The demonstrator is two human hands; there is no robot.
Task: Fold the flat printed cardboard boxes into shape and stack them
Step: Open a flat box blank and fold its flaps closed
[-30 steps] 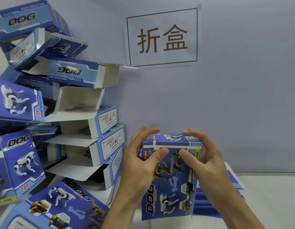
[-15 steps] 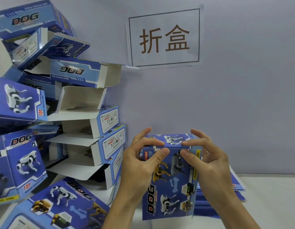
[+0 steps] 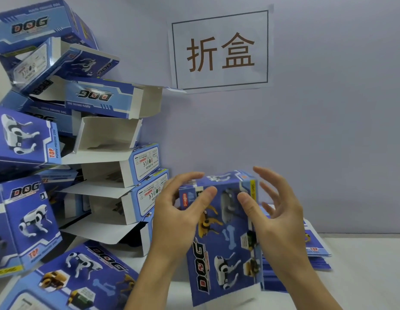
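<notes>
Hands hold a blue toy-dog box (image 3: 223,238) standing upright near the bottom middle of the frame, on the white table (image 3: 362,276). The left hand (image 3: 174,220) presses its thumb on the box front, its fingers curled over the top edge. The right hand (image 3: 275,222) presses its thumb on the front too, but its fingers are spread wide and off the box. Just behind the box lies a stack of flat boxes (image 3: 315,253). A leaning pile of folded boxes (image 3: 67,153) fills the left side. A paper sign (image 3: 220,51) hangs on the wall, upper middle.
</notes>
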